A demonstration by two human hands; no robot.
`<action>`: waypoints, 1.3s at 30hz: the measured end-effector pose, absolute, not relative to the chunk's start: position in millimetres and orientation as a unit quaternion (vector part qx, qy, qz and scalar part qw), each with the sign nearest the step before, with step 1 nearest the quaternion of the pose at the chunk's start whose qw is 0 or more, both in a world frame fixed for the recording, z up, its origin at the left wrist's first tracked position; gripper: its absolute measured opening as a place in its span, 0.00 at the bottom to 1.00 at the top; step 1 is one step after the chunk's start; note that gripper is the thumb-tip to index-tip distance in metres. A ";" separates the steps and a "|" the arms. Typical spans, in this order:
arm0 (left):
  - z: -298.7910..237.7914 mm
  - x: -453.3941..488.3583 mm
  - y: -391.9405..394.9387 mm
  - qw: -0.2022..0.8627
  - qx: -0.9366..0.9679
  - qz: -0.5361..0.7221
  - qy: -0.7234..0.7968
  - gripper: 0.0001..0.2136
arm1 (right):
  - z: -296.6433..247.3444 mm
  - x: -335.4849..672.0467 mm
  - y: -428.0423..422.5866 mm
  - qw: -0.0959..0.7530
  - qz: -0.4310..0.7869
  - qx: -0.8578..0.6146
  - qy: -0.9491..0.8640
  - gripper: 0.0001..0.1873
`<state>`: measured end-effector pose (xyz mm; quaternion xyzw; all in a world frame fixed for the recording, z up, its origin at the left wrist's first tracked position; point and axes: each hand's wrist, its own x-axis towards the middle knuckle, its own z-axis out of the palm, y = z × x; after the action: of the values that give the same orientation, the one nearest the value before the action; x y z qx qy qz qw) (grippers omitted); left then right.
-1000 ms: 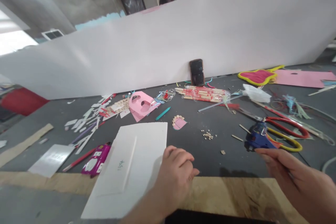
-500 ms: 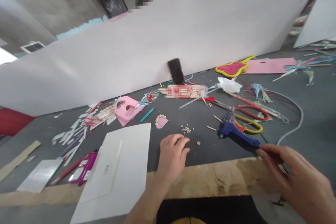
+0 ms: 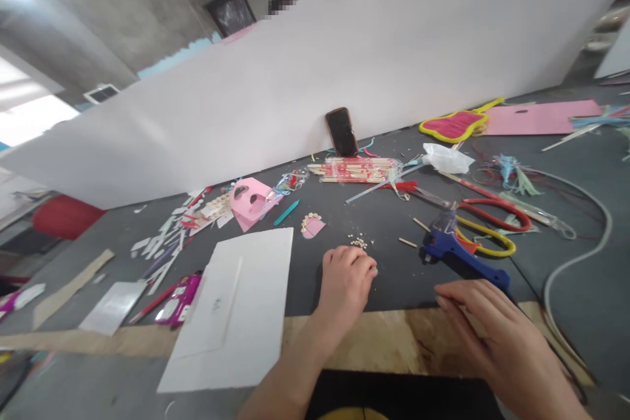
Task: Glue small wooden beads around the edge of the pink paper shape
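Observation:
My left hand (image 3: pixel 347 282) rests on the dark table mat (image 3: pixel 403 275) with its fingers curled down, their tips pressed to the surface just short of a small pile of pale beads (image 3: pixel 358 241). What is under the fingertips is hidden. My right hand (image 3: pixel 485 321) lies flat with its fingers stretched out over the wooden table edge (image 3: pixel 394 341), holding nothing. A blue glue gun (image 3: pixel 460 251) lies on the mat just beyond it, apart from the fingers. A white sheet of paper (image 3: pixel 241 308) lies left of my left hand.
Red and yellow scissors (image 3: pixel 487 230) lie behind the glue gun, and a grey cord (image 3: pixel 575 256) curves at the right. A phone (image 3: pixel 343 132) leans on the white board (image 3: pixel 344 59). A stick bundle (image 3: pixel 359 169), pink cut-outs (image 3: pixel 251 200), paper scraps (image 3: pixel 162 236) and a magenta packet (image 3: pixel 180 295) lie around.
My right hand has left the glue gun's handle and come down flat on the table edge. My left hand has slid forward to the beads, over a loose bead.

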<state>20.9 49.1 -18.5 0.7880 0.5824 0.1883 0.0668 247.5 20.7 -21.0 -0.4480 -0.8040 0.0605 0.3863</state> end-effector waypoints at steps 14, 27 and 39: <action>-1.1 -123.9 64.3 -0.013 0.663 0.169 0.729 0.06 | -30.1 212.3 38.0 0.375 0.093 -0.407 -0.827 0.07; -9.5 -95.9 112.0 -0.025 0.721 0.130 0.680 0.06 | -40.3 209.9 37.8 0.364 0.115 -0.411 -0.828 0.08; -19.2 -89.2 141.0 -0.028 0.765 0.122 0.631 0.07 | -36.8 209.8 38.3 0.351 0.146 -0.418 -0.825 0.07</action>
<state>-89.2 141.0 -19.2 0.7655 0.6312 0.1220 -0.0279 209.8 38.3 -36.8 -0.4184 -0.8248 0.1463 0.3510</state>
